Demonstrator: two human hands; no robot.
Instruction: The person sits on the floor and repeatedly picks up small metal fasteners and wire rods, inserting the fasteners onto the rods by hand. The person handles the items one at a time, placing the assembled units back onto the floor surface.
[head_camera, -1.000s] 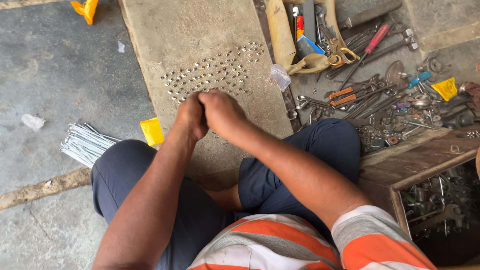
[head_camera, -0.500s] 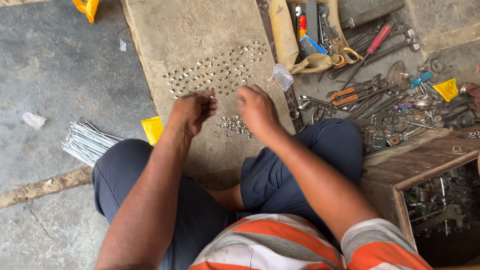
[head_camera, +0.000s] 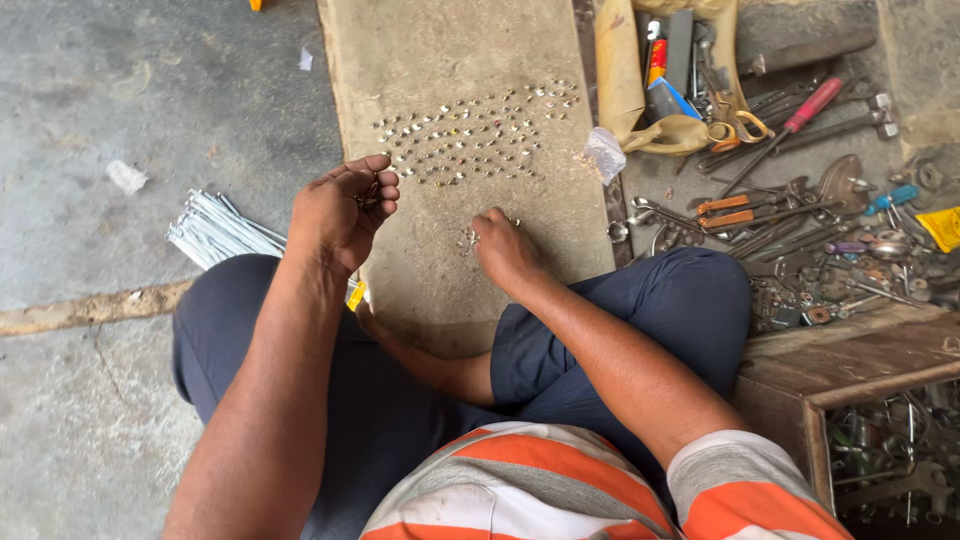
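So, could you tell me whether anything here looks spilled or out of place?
Mostly the tools: they lie in a loose heap on the floor right of the board. The small metal pieces on the board sit in tidy rows.

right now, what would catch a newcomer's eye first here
Rows of small shiny metal bits laid out on a tan slab straight ahead. The left hand is raised and cupped around a few dark bits, while the right hand rests on the slab by a loose cluster. A heap of tools sprawls to the right.
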